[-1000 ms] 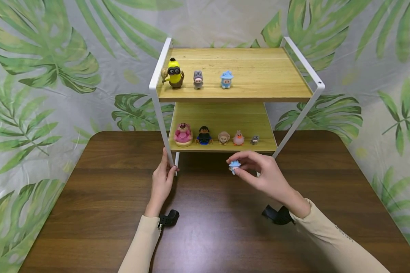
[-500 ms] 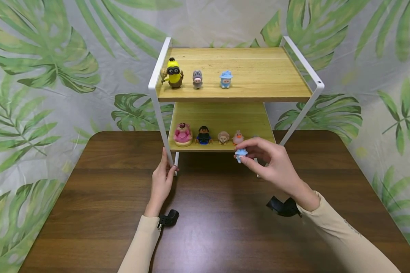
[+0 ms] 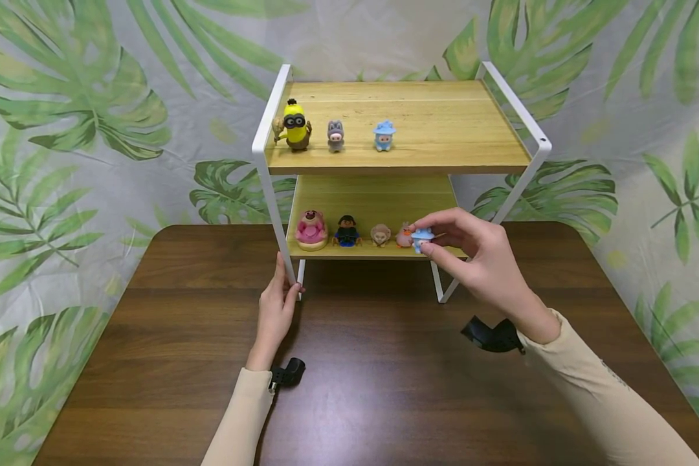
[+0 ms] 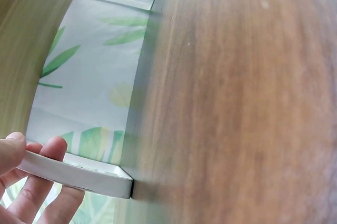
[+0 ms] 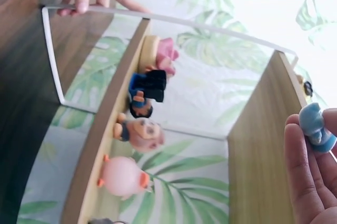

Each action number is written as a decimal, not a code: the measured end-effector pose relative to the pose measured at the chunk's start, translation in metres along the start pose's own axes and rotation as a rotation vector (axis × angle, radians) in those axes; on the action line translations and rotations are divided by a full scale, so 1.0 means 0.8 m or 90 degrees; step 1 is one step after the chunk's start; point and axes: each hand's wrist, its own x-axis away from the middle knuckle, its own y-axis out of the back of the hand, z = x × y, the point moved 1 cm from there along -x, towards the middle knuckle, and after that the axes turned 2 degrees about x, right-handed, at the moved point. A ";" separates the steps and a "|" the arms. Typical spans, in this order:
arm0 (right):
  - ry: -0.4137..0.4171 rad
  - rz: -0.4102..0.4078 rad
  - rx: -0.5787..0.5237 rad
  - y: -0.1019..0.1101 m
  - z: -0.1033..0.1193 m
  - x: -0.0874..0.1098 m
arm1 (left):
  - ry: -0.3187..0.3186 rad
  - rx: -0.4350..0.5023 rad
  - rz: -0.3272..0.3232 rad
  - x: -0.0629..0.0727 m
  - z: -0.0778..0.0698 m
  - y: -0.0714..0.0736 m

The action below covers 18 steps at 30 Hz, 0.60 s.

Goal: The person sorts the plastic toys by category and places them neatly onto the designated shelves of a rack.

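My right hand (image 3: 483, 255) pinches a small blue-hatted figurine (image 3: 422, 240) between thumb and fingers, in front of the lower shelf's right part. In the head view it overlaps the edge of a pink duck-like figurine (image 3: 404, 235) and hides the small grey figurine (image 5: 105, 221), which peeks in at the bottom of the right wrist view. My left hand (image 3: 276, 314) holds the white front leg (image 4: 79, 175) of the two-tier shelf rack, low on its left side. Fingers and thumb lie on both sides of that metal bar in the left wrist view.
Along the lower shelf (image 3: 378, 194) sit a pink bear (image 3: 311, 230), a dark-clothed figure (image 3: 347, 232) and a beige lion-like figurine (image 3: 380, 235). The upper shelf (image 3: 443, 110) bears a yellow Minion (image 3: 295, 126), a grey figurine (image 3: 335, 136) and another blue-hatted figurine (image 3: 384, 136). A brown table (image 3: 349, 388) supports the rack.
My right hand has risen and moved right with the blue-hatted figurine, from below the lower shelf's edge to in front of that shelf. The left hand stays on the leg.
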 end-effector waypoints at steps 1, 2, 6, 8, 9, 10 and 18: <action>-0.002 -0.001 0.004 0.001 0.001 -0.002 | 0.000 0.000 0.000 0.000 0.000 0.000; -0.004 -0.002 0.008 0.002 0.002 -0.003 | 0.000 0.000 0.000 0.000 0.000 0.000; -0.008 -0.008 0.013 0.006 0.005 -0.008 | 0.000 0.002 0.000 0.000 0.001 0.000; -0.010 -0.008 0.009 0.008 0.005 -0.010 | 0.000 0.003 0.000 0.000 0.001 0.000; -0.010 -0.009 0.005 0.009 0.005 -0.011 | 0.001 0.003 0.000 0.000 0.001 0.000; -0.010 -0.009 0.004 0.010 0.005 -0.013 | 0.001 0.003 0.000 0.000 0.001 0.000; -0.007 -0.019 0.006 0.018 0.009 -0.022 | 0.004 0.004 0.002 0.000 0.003 -0.001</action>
